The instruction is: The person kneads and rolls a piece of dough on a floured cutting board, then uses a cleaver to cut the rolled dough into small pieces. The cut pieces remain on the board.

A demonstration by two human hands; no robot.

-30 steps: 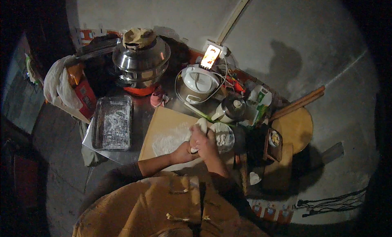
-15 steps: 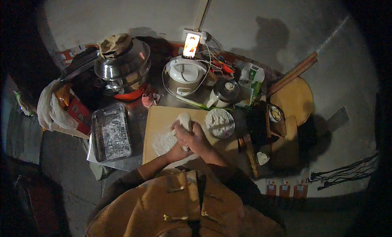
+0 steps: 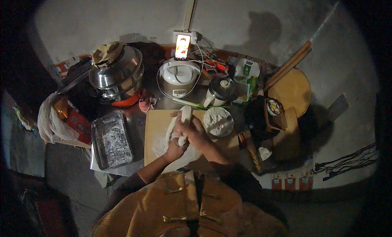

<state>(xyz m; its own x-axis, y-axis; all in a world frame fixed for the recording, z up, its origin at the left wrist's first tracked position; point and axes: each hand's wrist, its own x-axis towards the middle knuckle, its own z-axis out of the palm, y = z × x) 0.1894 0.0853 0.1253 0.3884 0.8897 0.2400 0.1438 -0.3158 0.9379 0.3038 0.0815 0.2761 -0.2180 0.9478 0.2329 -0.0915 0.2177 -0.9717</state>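
Note:
A thick pale roll of dough [image 3: 186, 113] stands up between my two hands, its rounded end showing above the fingers and a small lump below. My right hand [image 3: 197, 133] is wrapped round it from the right. Lower and to the left, my left hand [image 3: 176, 149] is closed on its near part; some fingers are hidden. Both hands are over a wooden board [image 3: 155, 123] dusted with white flour. A pale patch beside my left fingers may be more dough or flour; I cannot tell. A bowl [image 3: 206, 130] heaped with flour [image 3: 219, 121] stands at the board's right.
A floury metal tray [image 3: 130, 144] lies left of the board. Behind stand a steel pot [image 3: 108, 77], a rice cooker [image 3: 179, 78] with a lit phone [image 3: 182, 46] above it, a green onion [image 3: 188, 102] and a lidded jug [image 3: 220, 90]. Wooden boards [image 3: 290, 92] lean at the right.
The view has shifted slightly. My hands have moved apart a little round the dough, and its upper end now points straighter up, with a lump showing below my fingers.

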